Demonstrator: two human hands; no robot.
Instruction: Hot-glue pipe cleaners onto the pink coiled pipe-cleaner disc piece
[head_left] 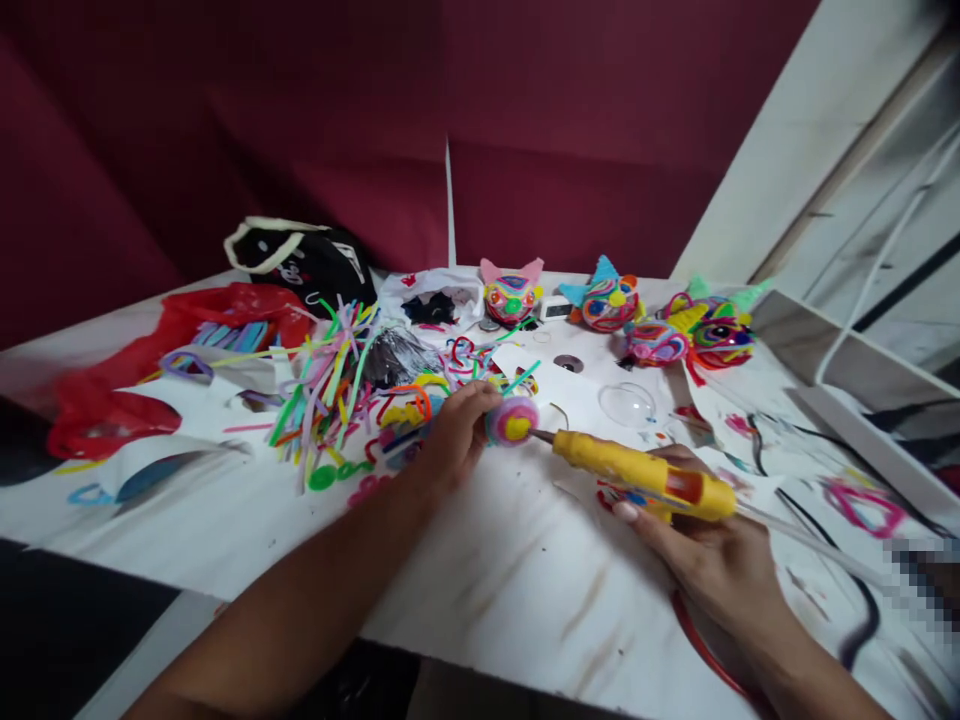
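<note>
Clearly light and soft, the small coiled disc (512, 420) of pink fuzzy pipe cleaner with a yellow centre would crush or uncoil if squeezed, so it is best held by its rim, away from the face where the nozzle meets it. It sits just above the white table (480, 590), near the middle of the view, pinched at its left edge by the left hand (454, 435). That hand's fingers are curled around the disc, gripping it, with the forearm reaching in from the lower left and the wrist fairly straight.

The right hand (709, 555) holds a yellow glue gun (645, 478), fingers wrapped under its body and 1 fingertip lying along the underside. The gun looks rigid and easy to steer, though its tip is probably hot; its nozzle points left and touches the disc's right side. A clear glue stick (810, 545) trails out behind it.

Just beside the left hand lies a loose heap of coloured pipe cleaners (337, 390). Well apart, along the far edge, stand 4 finished fuzzy figures (607, 298), with a clear plastic dome (627, 403) between them and the gun.
</note>
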